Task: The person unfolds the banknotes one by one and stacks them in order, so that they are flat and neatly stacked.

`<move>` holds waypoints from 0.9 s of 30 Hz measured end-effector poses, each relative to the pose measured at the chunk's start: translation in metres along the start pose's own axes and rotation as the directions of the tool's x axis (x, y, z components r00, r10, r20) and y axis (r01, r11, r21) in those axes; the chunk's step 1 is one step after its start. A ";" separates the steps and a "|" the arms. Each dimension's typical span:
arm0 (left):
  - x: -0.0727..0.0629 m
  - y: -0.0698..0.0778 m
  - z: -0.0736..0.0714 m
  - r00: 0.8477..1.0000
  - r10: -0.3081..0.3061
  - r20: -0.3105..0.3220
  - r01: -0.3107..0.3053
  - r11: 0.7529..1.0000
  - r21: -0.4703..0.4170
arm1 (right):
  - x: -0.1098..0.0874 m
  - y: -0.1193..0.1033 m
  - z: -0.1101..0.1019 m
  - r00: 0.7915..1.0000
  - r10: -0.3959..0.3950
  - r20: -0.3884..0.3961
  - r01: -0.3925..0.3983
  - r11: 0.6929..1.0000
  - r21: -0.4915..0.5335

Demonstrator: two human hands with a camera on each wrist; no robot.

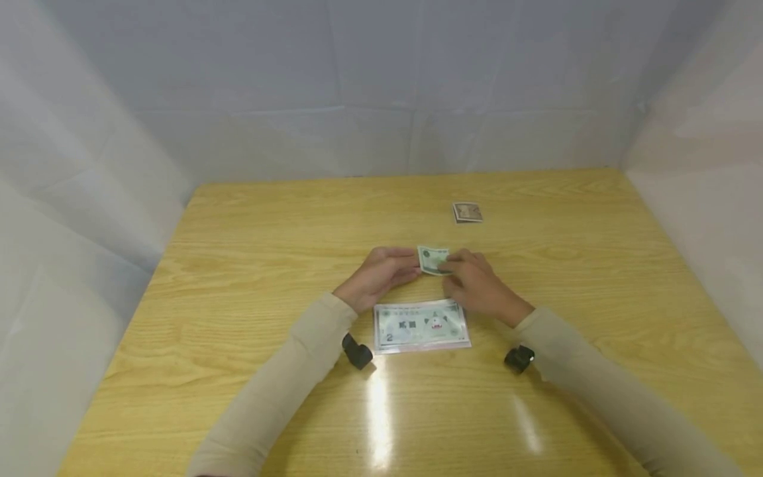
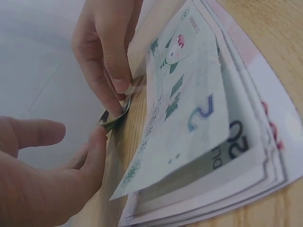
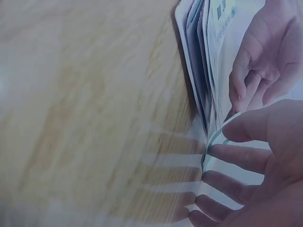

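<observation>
In the head view, a small greenish banknote, apparently folded, lies between the two hands above the middle of the table. My left hand is at its left end, fingers extended and touching it, the thumb held apart in the left wrist view. On the note's right part, straight fingers of my right hand press down; the note curves up around them. Just nearer the body lies a stack of play banknotes, a "2" note on top. In the right wrist view, my right fingertips are at the curved note edge.
Toward the back right of the wooden table lies a small folded brownish note. White sheeting rises behind the table and on both sides. A black strap end hangs by the left wrist.
</observation>
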State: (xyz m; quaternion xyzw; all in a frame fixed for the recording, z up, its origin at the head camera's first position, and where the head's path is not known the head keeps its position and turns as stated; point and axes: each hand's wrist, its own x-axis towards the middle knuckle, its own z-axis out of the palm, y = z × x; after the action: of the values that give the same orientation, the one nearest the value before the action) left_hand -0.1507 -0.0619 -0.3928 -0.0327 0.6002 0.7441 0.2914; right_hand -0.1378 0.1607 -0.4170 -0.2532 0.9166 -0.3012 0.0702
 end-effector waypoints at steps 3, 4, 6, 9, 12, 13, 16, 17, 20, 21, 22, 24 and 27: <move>0.000 -0.001 0.000 1.000 0.004 0.009 -0.004 1.000 0.005 | 0.000 -0.001 0.001 0.999 -0.031 -0.026 0.031 1.000 0.001; 0.000 -0.001 0.000 1.000 0.005 0.014 -0.006 1.000 0.005 | 0.001 -0.001 0.002 0.998 -0.043 -0.034 0.043 0.999 0.003; 0.000 -0.001 -0.001 0.999 0.011 0.030 -0.011 1.000 0.009 | 0.001 -0.003 0.002 0.998 -0.052 -0.042 0.053 0.998 0.020; 0.001 -0.002 -0.001 0.998 0.013 0.055 -0.013 1.000 0.005 | 0.002 -0.006 0.002 0.998 -0.052 -0.041 0.054 0.997 0.061; 0.001 -0.003 -0.002 0.998 0.009 0.069 -0.009 1.000 0.008 | 0.004 -0.009 0.002 0.999 -0.047 -0.027 0.050 0.993 0.108; 0.001 -0.003 -0.002 0.998 0.008 0.070 -0.009 1.000 0.012 | 0.004 -0.009 0.002 0.999 -0.046 -0.024 0.049 0.991 0.126; 0.001 -0.003 -0.002 0.997 0.003 0.072 -0.004 1.000 0.015 | 0.005 -0.011 0.002 0.999 -0.042 -0.011 0.043 0.982 0.182; 0.002 -0.003 -0.002 0.997 0.002 0.073 -0.003 1.000 0.015 | 0.005 -0.011 0.002 0.999 -0.035 -0.008 0.036 0.979 0.200; 0.002 -0.003 -0.002 0.997 -0.001 0.072 0.000 1.000 0.013 | 0.004 -0.012 0.002 1.000 -0.022 -0.002 0.022 0.971 0.238; 0.001 -0.003 -0.002 0.998 -0.001 0.069 0.000 1.000 0.015 | 0.004 -0.012 0.002 1.000 -0.017 -0.001 0.017 0.969 0.247; 0.001 -0.004 -0.002 0.998 -0.002 0.064 0.001 1.000 0.014 | 0.004 -0.012 0.002 1.000 -0.014 -0.001 0.013 0.966 0.258; 0.000 -0.004 -0.003 0.999 0.001 0.054 -0.002 1.000 0.015 | 0.004 -0.011 0.002 1.000 -0.013 -0.002 0.013 0.960 0.278; -0.001 -0.004 -0.003 0.999 0.005 0.039 -0.006 1.000 0.011 | 0.004 -0.009 0.003 1.000 -0.017 -0.011 0.020 0.950 0.311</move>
State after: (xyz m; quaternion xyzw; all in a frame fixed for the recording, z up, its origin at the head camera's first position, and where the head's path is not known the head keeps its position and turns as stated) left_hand -0.1491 -0.0641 -0.3969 -0.0148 0.5985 0.7422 0.3013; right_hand -0.1366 0.1509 -0.4140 -0.2465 0.8556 -0.4434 0.1025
